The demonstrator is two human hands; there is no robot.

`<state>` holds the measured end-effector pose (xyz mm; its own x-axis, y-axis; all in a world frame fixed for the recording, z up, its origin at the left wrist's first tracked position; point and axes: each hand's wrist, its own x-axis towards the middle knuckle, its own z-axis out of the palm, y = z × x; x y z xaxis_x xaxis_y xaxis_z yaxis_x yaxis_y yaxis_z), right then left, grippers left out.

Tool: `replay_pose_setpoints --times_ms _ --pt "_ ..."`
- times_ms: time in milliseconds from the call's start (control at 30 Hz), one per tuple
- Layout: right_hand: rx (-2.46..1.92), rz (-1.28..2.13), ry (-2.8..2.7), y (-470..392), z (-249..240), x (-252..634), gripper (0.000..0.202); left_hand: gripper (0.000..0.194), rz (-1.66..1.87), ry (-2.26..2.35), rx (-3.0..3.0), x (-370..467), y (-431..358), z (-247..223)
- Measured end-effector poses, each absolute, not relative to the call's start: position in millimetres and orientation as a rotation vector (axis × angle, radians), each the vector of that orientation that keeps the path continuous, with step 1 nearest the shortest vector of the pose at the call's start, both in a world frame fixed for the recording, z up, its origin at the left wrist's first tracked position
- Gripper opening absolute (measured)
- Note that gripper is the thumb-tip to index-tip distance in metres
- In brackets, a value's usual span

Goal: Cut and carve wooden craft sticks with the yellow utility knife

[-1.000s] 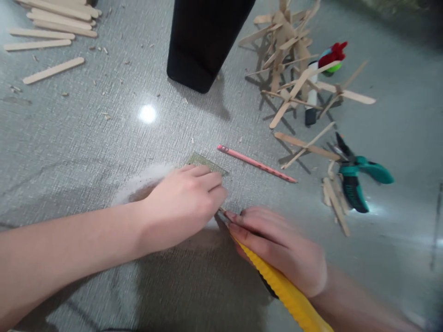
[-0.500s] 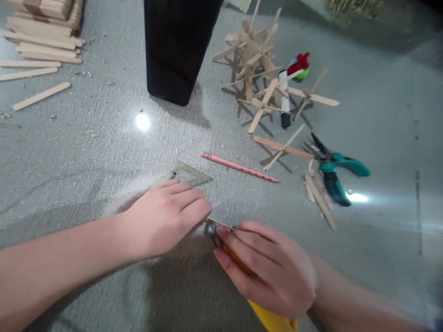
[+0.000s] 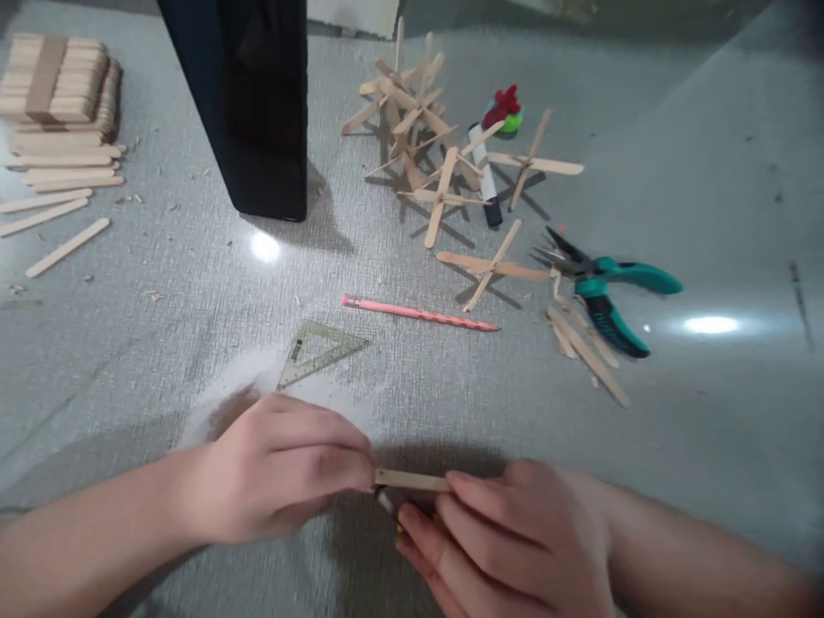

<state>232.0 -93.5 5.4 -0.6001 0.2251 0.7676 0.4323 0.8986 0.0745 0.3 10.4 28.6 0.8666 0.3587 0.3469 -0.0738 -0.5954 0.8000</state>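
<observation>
A wooden craft stick (image 3: 412, 481) is stretched flat between my two hands near the bottom of the view. My left hand (image 3: 289, 468) pinches its left end, fingers closed. The fingers of my right hand (image 3: 508, 536) touch the stick's right end and are wrapped round what looks like a yellow utility knife with a grey metal tip (image 3: 390, 500). That tip sits just under the stick's left part; most of the knife is hidden by my hand. Above my left hand lies a clear green set square (image 3: 322, 350), and a pink pencil (image 3: 421, 314) lies farther up to the right.
Crossed craft-stick pieces (image 3: 441, 197) stand in a cluster at the back, around a white marker (image 3: 486, 176). Teal-handled pliers (image 3: 605, 287) lie at right beside cut sticks (image 3: 589, 356). A tall black object (image 3: 267, 112) stands back left. Bundled sticks (image 3: 55, 77) lie far left.
The view has shifted. Both hands are lower in it, and the set square shows fully. The stick between my hands has turned its flat face up, and more of it is visible.
</observation>
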Motion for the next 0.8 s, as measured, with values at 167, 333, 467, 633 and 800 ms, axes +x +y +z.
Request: replay_pose_setpoints --times_ms 167,333,467,633,800 --pt "-0.292 -0.373 -2.207 -85 7 230 0.020 0.020 0.623 0.106 2.073 1 10 34" --pt "-0.214 -0.525 -2.123 -85 3 225 0.028 0.020 0.608 0.086 2.076 1 9 37" --pt "-0.254 -0.621 -2.164 -93 -4 225 0.026 0.018 0.601 0.106 2.066 0 7 39" --pt "-0.220 -0.783 -2.187 -102 -17 231 0.019 0.020 0.596 0.146 2.073 -1 6 42" --pt "-0.299 -0.859 -2.122 -105 -22 232 0.011 0.018 0.615 0.137 2.089 0 6 39"
